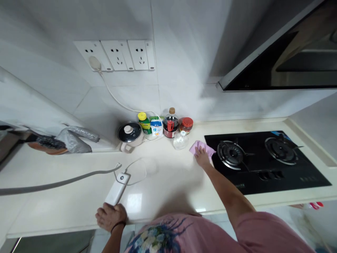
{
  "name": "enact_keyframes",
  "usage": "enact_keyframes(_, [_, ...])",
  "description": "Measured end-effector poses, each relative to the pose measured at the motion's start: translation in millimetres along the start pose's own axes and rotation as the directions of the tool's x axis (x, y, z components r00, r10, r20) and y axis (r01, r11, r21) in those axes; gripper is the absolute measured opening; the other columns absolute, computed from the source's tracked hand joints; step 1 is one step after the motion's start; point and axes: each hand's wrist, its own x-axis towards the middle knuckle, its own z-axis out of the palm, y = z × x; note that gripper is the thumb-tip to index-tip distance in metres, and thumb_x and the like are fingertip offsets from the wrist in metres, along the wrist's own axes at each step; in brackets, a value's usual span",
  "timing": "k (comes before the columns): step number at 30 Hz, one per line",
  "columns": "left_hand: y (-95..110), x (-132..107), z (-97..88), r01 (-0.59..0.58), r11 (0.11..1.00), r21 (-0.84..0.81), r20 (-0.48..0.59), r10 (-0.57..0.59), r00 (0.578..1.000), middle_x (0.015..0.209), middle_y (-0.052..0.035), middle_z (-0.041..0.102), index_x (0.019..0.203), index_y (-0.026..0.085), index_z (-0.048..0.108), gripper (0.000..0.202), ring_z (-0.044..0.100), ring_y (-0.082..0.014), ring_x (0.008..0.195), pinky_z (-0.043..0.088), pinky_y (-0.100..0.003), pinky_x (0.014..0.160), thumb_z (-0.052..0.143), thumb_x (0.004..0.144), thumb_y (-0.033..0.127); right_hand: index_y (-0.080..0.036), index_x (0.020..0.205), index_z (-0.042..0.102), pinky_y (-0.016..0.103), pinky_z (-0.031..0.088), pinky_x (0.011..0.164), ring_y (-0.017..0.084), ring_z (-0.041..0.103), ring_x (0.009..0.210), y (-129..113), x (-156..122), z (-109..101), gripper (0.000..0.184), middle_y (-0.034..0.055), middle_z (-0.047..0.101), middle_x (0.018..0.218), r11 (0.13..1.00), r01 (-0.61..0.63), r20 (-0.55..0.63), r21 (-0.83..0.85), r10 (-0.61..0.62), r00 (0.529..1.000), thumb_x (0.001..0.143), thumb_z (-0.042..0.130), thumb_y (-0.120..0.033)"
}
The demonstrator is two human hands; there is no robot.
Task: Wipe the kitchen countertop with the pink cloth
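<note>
My right hand (pixel 202 157) presses a thin purple cloth (pixel 198 144) to the pale countertop, beside the left edge of the black gas hob (pixel 247 181). A clear bottle (pixel 180 141) with a white cap stands just left of the cloth. My left hand (pixel 111 216) rests at the counter's front edge with its fingers lying on the surface. Just beyond that hand lies a white power bank (pixel 116 189) with a thin cable looped over it; the fingertips are close to its near end, and I cannot tell whether they touch.
Along the wall stand a small lidded pot (pixel 129 133), a yellow-capped green container (pixel 144 123), a white-and-blue packet (pixel 156 128), a dark sauce bottle (pixel 171 123) and a red-lidded jar (pixel 186 124). A grey hose (pixel 65 181) crosses the left counter. A range hood (pixel 284 66) overhangs the right.
</note>
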Motion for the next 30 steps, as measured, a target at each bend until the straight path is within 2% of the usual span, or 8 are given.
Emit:
enact_keyframes(4, [0, -1, 0.0, -0.017, 1.000, -0.019, -0.022, 0.017, 1.000, 0.141, -0.0266, 0.058, 0.143, 0.015, 0.056, 0.058, 0.047, -0.0452, 0.142, 0.043, -0.066, 0.110, 0.043, 0.091, 0.038, -0.025, 0.169, 0.040, 0.065, 0.035, 0.126, 0.039, 0.032, 0.161, -11, -124, 33, 0.068, 0.0137, 0.040, 0.174, 0.996, -0.074, 0.032, 0.047, 0.072, 0.997, 0.101, 0.040, -0.027])
enact_keyframes(7, [0, -1, 0.2, -0.023, 0.999, -0.028, -0.021, 0.023, 1.000, 0.141, -0.0272, 0.057, 0.140, 0.014, 0.057, 0.057, 0.046, -0.0444, 0.143, 0.043, -0.065, 0.112, 0.042, 0.091, 0.038, -0.034, 0.161, 0.053, 0.064, 0.043, 0.122, 0.040, 0.042, 0.157, -14, -213, 49, 0.069, 0.0088, 0.050, 0.168, 0.994, -0.047, 0.056, 0.101, 0.042, 0.998, 0.093, 0.046, -0.026])
enact_keyframes(10, [0, -1, 0.5, 0.006, 0.999, -0.037, 0.005, -0.005, 1.000, 0.143, -0.0251, 0.057, 0.142, 0.017, 0.055, 0.058, 0.044, -0.0438, 0.144, 0.042, -0.066, 0.111, 0.046, 0.089, 0.036, -0.035, 0.139, 0.073, 0.063, 0.051, 0.115, 0.042, 0.059, 0.142, -18, -249, 42, 0.059, 0.0126, 0.064, 0.153, 0.981, -0.062, 0.115, 0.182, 0.042, 0.993, 0.083, 0.058, -0.025])
enact_keyframes(14, [1, -2, 1.2, 0.016, 0.998, -0.053, -0.002, -0.017, 1.000, 0.145, -0.0255, 0.056, 0.145, 0.018, 0.054, 0.062, 0.043, -0.0448, 0.146, 0.041, -0.067, 0.110, 0.050, 0.085, 0.034, -0.027, 0.117, 0.077, 0.057, 0.057, 0.109, 0.041, 0.071, 0.120, -40, -189, 12, 0.036, 0.0174, 0.075, 0.120, 0.891, -0.249, 0.105, 0.380, 0.226, 0.969, 0.085, 0.066, -0.039])
enact_keyframes(19, [1, -2, 0.2, -0.004, 0.998, -0.064, -0.012, 0.003, 1.000, 0.142, -0.0268, 0.056, 0.141, 0.013, 0.056, 0.057, 0.044, -0.0444, 0.146, 0.040, -0.064, 0.114, 0.046, 0.089, 0.036, -0.019, 0.164, 0.033, 0.057, 0.042, 0.126, 0.039, 0.042, 0.154, -109, -35, -15, 0.103, 0.0198, 0.044, 0.166, 0.660, -0.279, -0.086, 0.698, 0.464, 0.882, 0.080, 0.078, -0.056])
enact_keyframes(23, [1, -1, -0.5, -0.005, 0.999, -0.050, -0.014, 0.005, 1.000, 0.139, -0.0258, 0.057, 0.138, 0.014, 0.057, 0.054, 0.045, -0.0437, 0.145, 0.041, -0.064, 0.113, 0.044, 0.091, 0.037, -0.009, 0.166, 0.018, 0.052, 0.036, 0.129, 0.038, 0.035, 0.157, -158, 56, -23, 0.113, 0.0264, 0.034, 0.170, 0.576, -0.268, -0.125, 0.773, 0.551, 0.825, 0.082, 0.079, -0.054])
enact_keyframes(27, [1, -1, -0.9, -0.015, 0.999, -0.037, -0.019, 0.014, 1.000, 0.139, -0.0258, 0.058, 0.138, 0.013, 0.058, 0.053, 0.046, -0.0431, 0.143, 0.042, -0.063, 0.112, 0.044, 0.092, 0.035, -0.009, 0.153, 0.036, 0.047, 0.049, 0.115, 0.034, 0.058, 0.134, -173, 85, -28, 0.090, 0.0238, 0.058, 0.149, 0.452, -0.319, -0.084, 0.833, 0.673, 0.735, 0.083, 0.077, -0.049])
enact_keyframes(30, [1, -1, -1.0, -0.020, 0.999, -0.038, -0.026, 0.019, 0.999, 0.142, -0.0263, 0.057, 0.140, 0.012, 0.056, 0.055, 0.044, -0.0429, 0.145, 0.041, -0.064, 0.113, 0.045, 0.092, 0.035, -0.019, 0.131, 0.055, 0.042, 0.057, 0.103, 0.031, 0.067, 0.117, -179, 66, -27, 0.079, 0.0126, 0.071, 0.127, 0.206, -0.284, 0.054, 0.937, 0.715, 0.697, 0.066, 0.090, -0.047])
